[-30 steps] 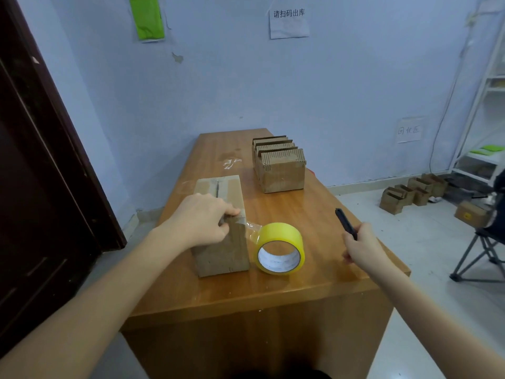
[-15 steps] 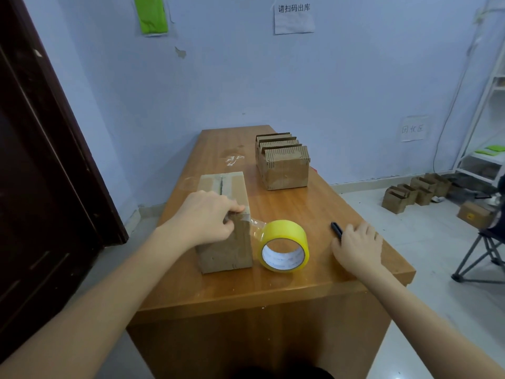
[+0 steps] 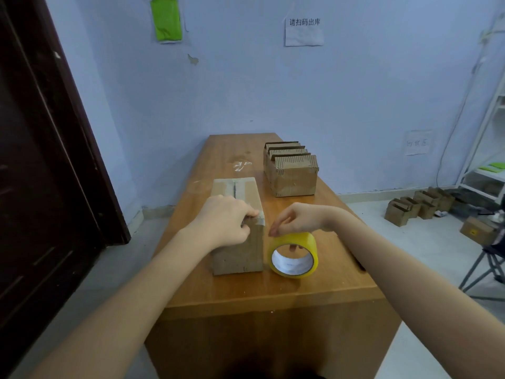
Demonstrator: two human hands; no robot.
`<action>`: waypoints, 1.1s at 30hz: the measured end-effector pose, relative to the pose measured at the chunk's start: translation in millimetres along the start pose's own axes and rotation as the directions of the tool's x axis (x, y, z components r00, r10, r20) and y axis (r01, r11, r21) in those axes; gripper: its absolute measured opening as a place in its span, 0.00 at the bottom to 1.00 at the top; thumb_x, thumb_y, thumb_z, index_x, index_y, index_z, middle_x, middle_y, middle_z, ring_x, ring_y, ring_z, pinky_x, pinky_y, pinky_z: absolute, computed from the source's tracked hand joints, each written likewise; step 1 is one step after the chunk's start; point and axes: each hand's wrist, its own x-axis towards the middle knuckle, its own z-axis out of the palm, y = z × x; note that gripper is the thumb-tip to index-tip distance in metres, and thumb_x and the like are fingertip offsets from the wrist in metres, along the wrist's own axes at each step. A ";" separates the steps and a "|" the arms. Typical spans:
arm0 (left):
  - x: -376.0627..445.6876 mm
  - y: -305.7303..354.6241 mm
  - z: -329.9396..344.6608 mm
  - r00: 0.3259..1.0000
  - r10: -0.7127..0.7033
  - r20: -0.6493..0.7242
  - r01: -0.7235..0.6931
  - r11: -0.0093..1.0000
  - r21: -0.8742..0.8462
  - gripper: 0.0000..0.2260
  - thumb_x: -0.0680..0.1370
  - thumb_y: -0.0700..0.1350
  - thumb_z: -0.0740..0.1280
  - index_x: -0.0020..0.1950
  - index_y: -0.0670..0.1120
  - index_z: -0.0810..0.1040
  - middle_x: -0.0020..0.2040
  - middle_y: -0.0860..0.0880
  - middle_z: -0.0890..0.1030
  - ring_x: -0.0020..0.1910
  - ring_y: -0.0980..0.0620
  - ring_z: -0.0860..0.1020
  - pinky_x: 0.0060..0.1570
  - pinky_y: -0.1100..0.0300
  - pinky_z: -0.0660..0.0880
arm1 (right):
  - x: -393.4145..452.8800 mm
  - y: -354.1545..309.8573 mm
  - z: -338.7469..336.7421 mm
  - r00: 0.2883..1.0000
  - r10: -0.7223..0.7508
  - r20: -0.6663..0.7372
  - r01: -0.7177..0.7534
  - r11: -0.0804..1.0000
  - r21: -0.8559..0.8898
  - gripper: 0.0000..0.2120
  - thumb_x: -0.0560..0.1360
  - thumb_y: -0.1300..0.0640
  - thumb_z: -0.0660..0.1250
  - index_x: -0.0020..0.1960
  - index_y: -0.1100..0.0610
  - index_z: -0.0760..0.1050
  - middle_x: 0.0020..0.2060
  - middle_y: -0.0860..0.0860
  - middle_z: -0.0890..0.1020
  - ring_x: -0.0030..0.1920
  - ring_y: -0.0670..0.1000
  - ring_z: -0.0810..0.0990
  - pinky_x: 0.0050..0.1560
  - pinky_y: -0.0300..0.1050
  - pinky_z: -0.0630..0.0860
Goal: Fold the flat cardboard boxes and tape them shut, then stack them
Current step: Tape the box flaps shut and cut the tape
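Note:
A folded cardboard box [image 3: 237, 250] stands on the wooden table [image 3: 273, 285], with clear tape along its top seam. My left hand [image 3: 225, 222] rests on the box's near top edge and its fingers press the tape end down at the right corner. A yellow tape roll [image 3: 293, 254] stands on edge just right of the box. My right hand [image 3: 296, 218] is over the roll, fingers curled and pinching at its top left rim. A bundle of flat cardboard boxes [image 3: 291, 170] stands upright farther back on the table.
A dark pen or cutter [image 3: 360, 265] lies near the table's right edge, mostly hidden by my right forearm. A dark door [image 3: 41, 173] is at the left. Small cardboard boxes [image 3: 418, 205] sit on the floor at the right, near a white shelf [image 3: 489, 160] and a folding stool [image 3: 489, 263].
My right hand put the dark tool down on the table's right side, then moved left to the tape roll. My left hand stayed on the box corner.

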 end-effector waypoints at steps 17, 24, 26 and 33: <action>-9.3 -2.4 15.3 0.994 -0.001 -0.110 0.000 1.000 -0.015 0.19 0.77 0.49 0.59 0.69 0.57 0.70 0.60 0.58 0.74 0.50 0.54 0.77 0.29 0.67 0.56 | -32.0 37.7 46.0 0.823 -0.123 -0.554 -0.407 0.553 -0.727 0.10 0.82 0.56 0.53 0.48 0.54 0.73 0.33 0.48 0.71 0.31 0.51 0.71 0.29 0.42 0.63; -17.8 -8.3 24.7 0.992 0.012 -0.122 -0.020 0.997 -0.069 0.28 0.76 0.52 0.64 0.74 0.51 0.59 0.67 0.56 0.68 0.56 0.56 0.73 0.35 0.65 0.64 | -21.4 47.0 69.5 0.857 -0.083 -0.508 -0.419 0.460 -0.783 0.11 0.81 0.58 0.53 0.60 0.54 0.70 0.45 0.50 0.79 0.41 0.52 0.78 0.27 0.43 0.60; -24.8 -17.6 22.8 0.996 -0.025 -0.091 -0.002 0.958 -0.286 0.27 0.75 0.52 0.66 0.73 0.54 0.61 0.69 0.57 0.65 0.60 0.58 0.69 0.50 0.62 0.71 | -20.7 48.4 74.4 0.855 -0.078 -0.512 -0.422 0.468 -0.777 0.19 0.82 0.56 0.53 0.72 0.53 0.61 0.47 0.50 0.79 0.41 0.52 0.78 0.26 0.42 0.60; -59.4 -72.4 14.3 0.995 -0.095 -0.027 0.058 0.781 -0.621 0.29 0.76 0.37 0.65 0.68 0.65 0.66 0.72 0.66 0.57 0.72 0.65 0.53 0.71 0.57 0.52 | -25.3 19.2 52.8 0.687 -0.473 -0.552 -0.051 0.726 -0.686 0.22 0.78 0.50 0.61 0.72 0.49 0.67 0.63 0.48 0.74 0.58 0.47 0.75 0.44 0.34 0.72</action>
